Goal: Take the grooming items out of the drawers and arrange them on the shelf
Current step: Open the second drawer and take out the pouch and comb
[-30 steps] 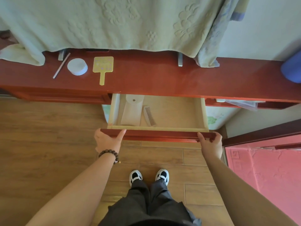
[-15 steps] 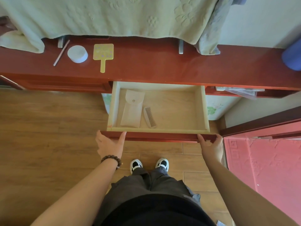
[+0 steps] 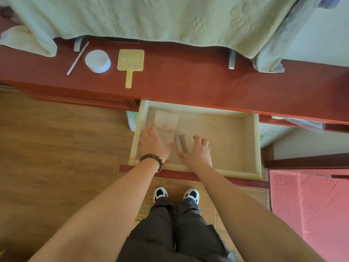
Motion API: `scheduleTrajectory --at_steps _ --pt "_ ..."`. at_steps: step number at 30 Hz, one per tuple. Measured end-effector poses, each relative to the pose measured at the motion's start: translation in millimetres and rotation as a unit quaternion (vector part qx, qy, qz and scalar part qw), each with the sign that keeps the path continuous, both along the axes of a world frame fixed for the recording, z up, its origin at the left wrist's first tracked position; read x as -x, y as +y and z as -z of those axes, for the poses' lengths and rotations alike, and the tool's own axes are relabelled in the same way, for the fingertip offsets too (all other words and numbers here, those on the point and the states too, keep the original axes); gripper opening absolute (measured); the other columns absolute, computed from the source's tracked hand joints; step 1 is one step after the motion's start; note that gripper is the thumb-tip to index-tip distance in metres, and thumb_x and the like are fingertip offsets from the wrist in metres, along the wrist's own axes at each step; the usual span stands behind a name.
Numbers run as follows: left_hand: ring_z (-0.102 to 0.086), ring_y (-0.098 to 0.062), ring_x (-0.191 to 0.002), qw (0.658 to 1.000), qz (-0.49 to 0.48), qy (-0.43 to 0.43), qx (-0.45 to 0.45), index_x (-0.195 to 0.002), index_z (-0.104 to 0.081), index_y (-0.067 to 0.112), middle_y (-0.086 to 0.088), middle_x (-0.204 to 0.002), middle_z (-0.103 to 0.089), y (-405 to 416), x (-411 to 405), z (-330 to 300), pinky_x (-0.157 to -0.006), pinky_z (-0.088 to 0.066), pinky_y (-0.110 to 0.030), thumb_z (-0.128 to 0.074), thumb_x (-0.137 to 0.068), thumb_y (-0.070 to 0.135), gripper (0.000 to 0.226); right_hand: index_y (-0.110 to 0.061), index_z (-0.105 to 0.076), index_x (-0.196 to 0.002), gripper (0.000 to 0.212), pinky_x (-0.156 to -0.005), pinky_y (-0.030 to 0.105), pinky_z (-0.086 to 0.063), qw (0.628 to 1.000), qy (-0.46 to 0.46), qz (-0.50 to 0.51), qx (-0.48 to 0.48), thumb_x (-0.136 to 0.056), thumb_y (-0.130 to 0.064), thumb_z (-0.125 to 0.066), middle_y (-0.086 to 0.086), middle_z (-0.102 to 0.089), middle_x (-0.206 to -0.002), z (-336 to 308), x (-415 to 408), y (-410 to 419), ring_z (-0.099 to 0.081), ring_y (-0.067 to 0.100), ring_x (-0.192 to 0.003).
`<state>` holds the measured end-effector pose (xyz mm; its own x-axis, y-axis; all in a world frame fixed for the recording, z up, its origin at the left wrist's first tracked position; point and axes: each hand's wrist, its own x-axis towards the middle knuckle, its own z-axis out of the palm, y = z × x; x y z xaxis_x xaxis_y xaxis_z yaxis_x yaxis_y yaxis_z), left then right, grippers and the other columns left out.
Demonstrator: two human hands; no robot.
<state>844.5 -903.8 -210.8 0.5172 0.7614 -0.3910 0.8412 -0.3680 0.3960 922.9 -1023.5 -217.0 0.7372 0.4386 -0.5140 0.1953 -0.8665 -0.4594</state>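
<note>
Head view: a stick (image 3: 77, 58), round jar (image 3: 97, 61) and yellow mirror (image 3: 130, 63) already lie on the shelf (image 3: 188, 82). Left hand (image 3: 154, 143) rests flat on the pouch (image 3: 167, 122), right hand (image 3: 198, 153) spreads wide beside the comb (image 3: 181, 143); both remain in the drawer (image 3: 253, 140).

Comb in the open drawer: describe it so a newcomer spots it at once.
Find the pale drawer pulled out of the red shelf. In its left half, the comb lies between both hands, right of a plain beige pouch. Only it has fine dark teeth.
</note>
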Motion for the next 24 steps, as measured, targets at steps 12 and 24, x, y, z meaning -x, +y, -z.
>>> scheduleTrajectory --at_steps 12,24 --pt "-0.037 -0.033 -0.131 0.993 -0.046 0.086 0.072 -0.146 -0.01 0.013 -0.016 -0.144 -0.034 12 -17 30 -0.099 -0.041 -0.047 -0.084 -0.067 0.033 0.11 -0.004 -0.026 -0.138 0.066 -0.098 0.038 -0.041 0.994 0.0 -0.012 0.111 -0.086 -0.016 -0.064 0.015 -0.037 -0.14 34 -6 34 -0.036 0.033 -0.128" --pt "-0.061 -0.025 -0.081 0.985 -0.078 -0.08 0.13 -0.103 -0.041 0.011 0.001 -0.08 -0.054 17 -3 14 -0.06 -0.046 -0.029 -0.064 -0.084 0.009 0.03 -0.012 -0.051 -0.097 0.013 -0.061 0.03 -0.043 0.998 0.055 0.037 0.002 -0.087 -0.012 -0.06 0.007 -0.06 -0.086 14 -11 22 -0.055 0.028 -0.075"
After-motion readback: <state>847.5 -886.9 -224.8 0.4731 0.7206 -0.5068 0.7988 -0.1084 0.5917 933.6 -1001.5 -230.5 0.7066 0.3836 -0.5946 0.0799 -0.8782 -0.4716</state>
